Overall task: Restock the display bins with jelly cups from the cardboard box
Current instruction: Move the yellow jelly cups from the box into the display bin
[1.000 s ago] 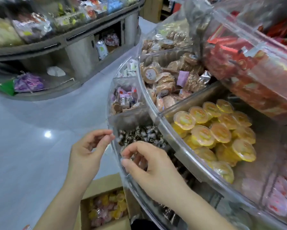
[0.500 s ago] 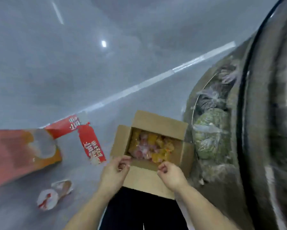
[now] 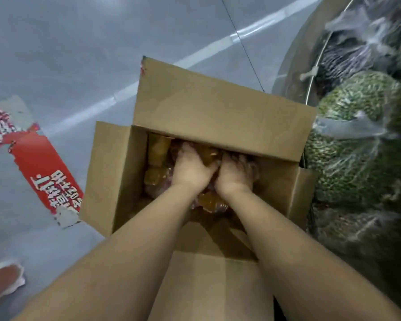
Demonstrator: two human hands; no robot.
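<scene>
An open brown cardboard box (image 3: pixel 208 112) sits on the pale grey tiled floor (image 3: pixel 67 54) with all its flaps folded outward, the far flap standing up toward the top of the view and the near flap lying flat toward the person. Inside the box lies a heap of small translucent jelly cups (image 3: pixel 159 156), amber-yellow and pinkish-purple, filling the lower part of the cavity.

Both bare forearms reach down into the box side by side. The left hand (image 3: pixel 191 169) and the right hand (image 3: pixel 234 172) are palm-down on the heap, touching each other at the thumbs, with their fingers curled down into the jelly cups as if gathering them. How many cups each hand actually grips cannot be told, since the fingertips are buried among the cups and the picture is soft there.

Left of the box, a torn piece of red printed cardboard (image 3: pixel 45 170) with white lettering lies flat on the floor. At the lower left edge a reddish shoe with a white sole (image 3: pixel 3 280) is partly in view. To the right of the box, large clear plastic bags of green and dark goods (image 3: pixel 361 140) are stacked in the base of a curved metal display stand (image 3: pixel 296 59).
</scene>
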